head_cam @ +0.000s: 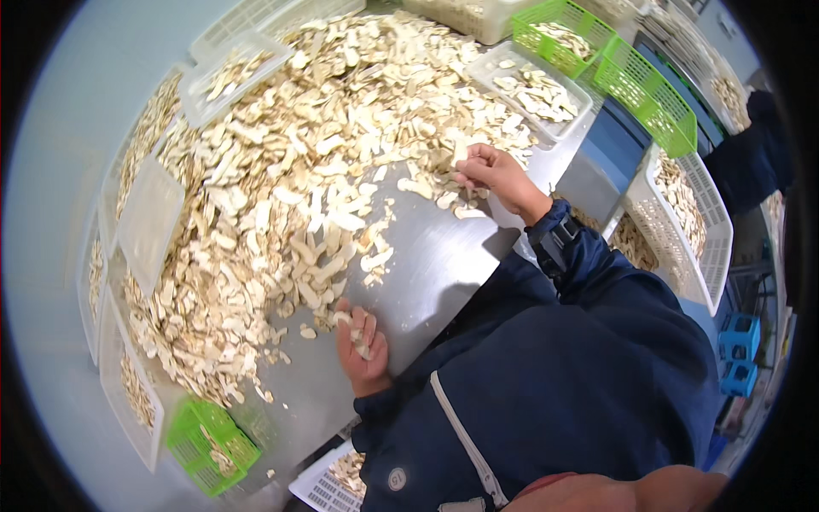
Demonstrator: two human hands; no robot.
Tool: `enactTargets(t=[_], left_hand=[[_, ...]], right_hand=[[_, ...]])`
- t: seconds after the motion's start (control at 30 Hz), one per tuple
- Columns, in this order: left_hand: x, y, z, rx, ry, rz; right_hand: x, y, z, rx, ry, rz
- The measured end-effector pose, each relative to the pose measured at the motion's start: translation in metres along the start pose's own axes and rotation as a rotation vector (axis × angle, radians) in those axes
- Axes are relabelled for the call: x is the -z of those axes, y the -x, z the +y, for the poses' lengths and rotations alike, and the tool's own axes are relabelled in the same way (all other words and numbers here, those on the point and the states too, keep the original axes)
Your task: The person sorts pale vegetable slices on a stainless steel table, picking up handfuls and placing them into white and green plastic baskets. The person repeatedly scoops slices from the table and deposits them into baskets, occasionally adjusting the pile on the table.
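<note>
A large heap of pale dried slices (256, 166), which look like mushroom, covers much of the metal table (416, 269). My left hand (365, 358) lies palm up near the heap's front edge, its fingers curled around a few slices (361, 349). Between the thumb and fingertips of my right hand (499, 174), a single pale slice (460, 151) is pinched above the heap's right edge. Loose slices and small crumbs lie on the bare metal between the hands.
A clear plastic tray (579, 128) with slices stands at the back right beside green baskets (604, 29). Translucent trays (150, 224) line the left side. Another green basket (185, 441) sits at the near left corner. White baskets (720, 243) of slices stand to my right.
</note>
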State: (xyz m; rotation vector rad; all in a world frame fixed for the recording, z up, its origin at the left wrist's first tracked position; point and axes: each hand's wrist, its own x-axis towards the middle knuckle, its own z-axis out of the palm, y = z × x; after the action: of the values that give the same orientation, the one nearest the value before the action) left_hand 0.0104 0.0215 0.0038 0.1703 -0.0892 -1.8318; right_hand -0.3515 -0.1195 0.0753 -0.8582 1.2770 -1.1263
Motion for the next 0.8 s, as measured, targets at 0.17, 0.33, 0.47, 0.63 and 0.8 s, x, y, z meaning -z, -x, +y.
enactTargets(t=[0.17,0.33,0.47,0.63,0.8], left_hand=[[-0.001,-0.001,0.0,-0.03,-0.005,0.043],[0.0,0.0,0.0,-0.021,0.004,0.032],[0.002,-0.001,0.002,-0.005,0.013,-0.004],[0.003,-0.001,0.004,0.0,-0.02,0.011],[-0.002,-0.002,0.006,0.033,-0.045,0.013]], right_hand=[[0.047,0.005,-0.005,0.088,-0.083,0.124],[0.072,0.015,0.0,0.152,-0.097,0.191],[0.082,0.02,0.008,0.099,-0.066,0.194],[0.061,0.039,0.035,0.192,0.27,0.15],[0.027,0.081,0.062,0.195,0.086,-0.019]])
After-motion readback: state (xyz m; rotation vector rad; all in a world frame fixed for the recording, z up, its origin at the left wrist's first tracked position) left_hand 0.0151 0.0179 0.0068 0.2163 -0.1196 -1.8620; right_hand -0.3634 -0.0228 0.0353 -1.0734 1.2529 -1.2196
